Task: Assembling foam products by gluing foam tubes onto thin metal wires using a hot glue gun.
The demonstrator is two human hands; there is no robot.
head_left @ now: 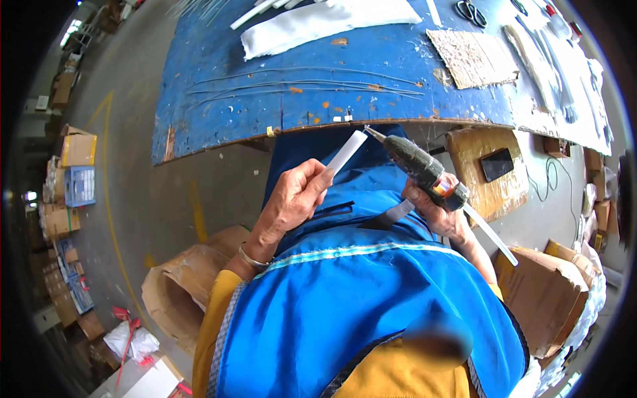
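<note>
My left hand (pixel 292 199) grips a short white tube (pixel 348 151) and holds it up at a slant in front of my blue apron. My right hand (pixel 434 209) is closed around a dark glue gun (pixel 415 162), with a clear glue stick (pixel 491 233) sticking out of its back. The gun's metal nozzle points up-left and nearly touches the top end of the white tube. Both hands hover just below the near edge of the blue worktable (pixel 265 99).
On the blue table lie thin wires (pixel 305 86), a white cloth strip (pixel 325 20), a cardboard piece (pixel 471 56) and scissors (pixel 470 12). A cardboard box with a black phone (pixel 497 164) sits at right. Boxes and a blue crate (pixel 79 186) line the floor at left.
</note>
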